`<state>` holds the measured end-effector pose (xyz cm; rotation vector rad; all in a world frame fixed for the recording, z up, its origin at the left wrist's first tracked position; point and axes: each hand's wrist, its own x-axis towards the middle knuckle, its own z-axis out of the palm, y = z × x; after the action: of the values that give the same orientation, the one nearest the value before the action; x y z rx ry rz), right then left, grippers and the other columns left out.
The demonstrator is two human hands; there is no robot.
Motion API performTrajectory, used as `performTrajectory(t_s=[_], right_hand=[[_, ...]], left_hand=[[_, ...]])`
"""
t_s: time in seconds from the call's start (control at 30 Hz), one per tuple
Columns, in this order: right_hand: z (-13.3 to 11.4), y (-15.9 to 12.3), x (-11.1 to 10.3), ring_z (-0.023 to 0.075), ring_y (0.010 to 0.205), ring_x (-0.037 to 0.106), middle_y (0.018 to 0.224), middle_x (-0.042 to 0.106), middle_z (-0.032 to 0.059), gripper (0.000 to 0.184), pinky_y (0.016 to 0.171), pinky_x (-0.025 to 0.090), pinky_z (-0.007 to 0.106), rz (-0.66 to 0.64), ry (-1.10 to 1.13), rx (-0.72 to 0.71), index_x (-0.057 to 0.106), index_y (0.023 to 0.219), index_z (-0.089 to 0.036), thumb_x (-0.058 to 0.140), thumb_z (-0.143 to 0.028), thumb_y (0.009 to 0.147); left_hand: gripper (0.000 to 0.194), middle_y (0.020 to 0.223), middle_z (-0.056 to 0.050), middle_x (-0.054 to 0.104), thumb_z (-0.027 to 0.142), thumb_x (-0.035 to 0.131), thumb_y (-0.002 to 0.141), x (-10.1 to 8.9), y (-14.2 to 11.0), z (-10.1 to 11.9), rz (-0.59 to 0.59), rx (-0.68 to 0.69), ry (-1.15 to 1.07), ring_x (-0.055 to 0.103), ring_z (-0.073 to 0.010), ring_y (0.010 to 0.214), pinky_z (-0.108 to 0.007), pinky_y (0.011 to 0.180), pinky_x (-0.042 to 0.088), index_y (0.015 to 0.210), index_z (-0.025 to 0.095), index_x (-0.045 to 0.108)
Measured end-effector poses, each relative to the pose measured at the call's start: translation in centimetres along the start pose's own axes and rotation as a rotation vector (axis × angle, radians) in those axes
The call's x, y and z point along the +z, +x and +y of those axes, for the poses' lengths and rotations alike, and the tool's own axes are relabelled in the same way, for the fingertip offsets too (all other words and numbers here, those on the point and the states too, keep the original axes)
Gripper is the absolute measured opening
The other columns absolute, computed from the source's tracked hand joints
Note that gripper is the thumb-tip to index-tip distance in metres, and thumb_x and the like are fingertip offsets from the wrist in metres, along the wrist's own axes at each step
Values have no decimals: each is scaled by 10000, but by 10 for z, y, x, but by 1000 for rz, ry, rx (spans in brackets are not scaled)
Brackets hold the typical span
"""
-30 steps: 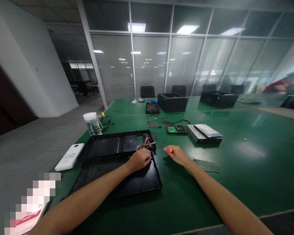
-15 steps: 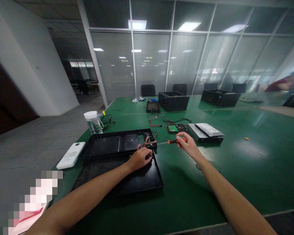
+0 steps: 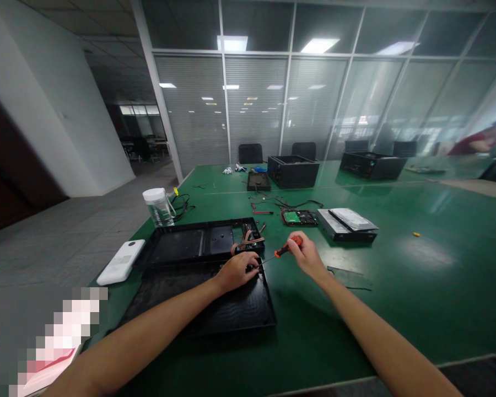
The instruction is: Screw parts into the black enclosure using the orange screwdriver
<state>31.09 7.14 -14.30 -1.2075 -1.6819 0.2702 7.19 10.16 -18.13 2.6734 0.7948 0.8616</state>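
Note:
My right hand [image 3: 306, 255] is closed around the red-and-black handle of a screwdriver [image 3: 284, 247]. The screwdriver's thin shaft slants down and left, its tip close to my left fingertips. My left hand [image 3: 238, 270] is curled over the inner right corner of a black open case half [image 3: 206, 306], fingers pinched together; what they hold is too small or hidden to make out. Behind it lies a second black case half [image 3: 182, 242], with striped ribbon wires [image 3: 250, 242] and small parts at its right end.
A clear jar with white lid [image 3: 159, 207] and a white phone-like device [image 3: 121, 262] stand at the left edge. Farther back are a green circuit board [image 3: 291, 217], a silver drive box [image 3: 343, 227], black computer cases [image 3: 292, 172] and loose cables. A person [image 3: 479, 140] is at far right.
My right hand has moved left and down, bringing the screwdriver's tip to my left fingers. The shaft now tilts downward instead of lying nearly level. My left hand has barely shifted.

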Motion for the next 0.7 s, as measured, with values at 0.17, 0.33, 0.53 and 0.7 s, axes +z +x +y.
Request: performTrajectory(t_s=[0.17,0.33,0.53,0.7], right_hand=[[-3,1,-3,117,556,443,645,494,-17,234,564,360,234,-28,-26,-35,500,822,-194,414,-412,841],[-7,1,-3,119,539,443,622,486,-23,244,551,355,233,-43,-28,-24,500,828,-194,415,-422,846],[-4,2,-3,129,576,484,663,535,-1,262,572,376,233,-55,-71,-26,510,833,-196,402,-434,847],[-29,9,-11,136,561,514,613,569,16,309,564,349,233,-118,-311,-119,549,749,-197,434,-473,829]], left_hand=[[245,962,-48,628,219,571,798,0,1,0,-8,-13,-2,576,-169,957,-310,866,443,1027,165,502],[370,897,-32,647,237,591,790,1,1,0,-7,-37,-26,591,-170,928,-311,859,443,1119,155,442],[335,954,-42,635,232,581,798,-1,1,0,-8,-13,7,575,-174,971,-309,873,436,1103,164,458],[301,937,-36,634,228,568,805,-1,0,0,-13,8,10,580,-169,949,-297,848,450,1083,164,472]])
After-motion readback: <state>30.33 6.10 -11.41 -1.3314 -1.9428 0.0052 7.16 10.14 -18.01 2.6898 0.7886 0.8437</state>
